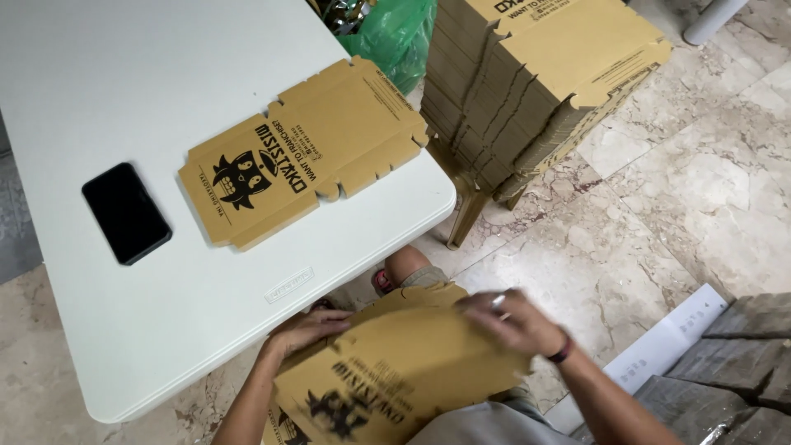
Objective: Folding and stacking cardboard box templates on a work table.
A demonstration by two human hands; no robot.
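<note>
**Folding a printed box blank over the lap beside a stocked surface**

Filling the left of the view, the white folding surface (pixel 107 74) carries little, which leaves room to lay blanks out flat. On the marble floor (pixel 659 189) to its right stands a tall stack of flat cardboard blanks (pixel 527 74), set on a small stand close to the corner of the surface, seemingly so each sheet is within easy reach. One flat die-cut box blank (pixel 301 152) lies printed side up near that corner. Below the surface edge, a second cardboard box blank (pixel 395 371) is held low over the lap, tilted. The left hand (pixel 306 327) steadies its left edge, fingers spread on the board; the right hand (pixel 515 323) presses down on the top flap, its grip closed over the fold. A black phone (pixel 126 213) lies screen-up, well apart from the work.
</note>
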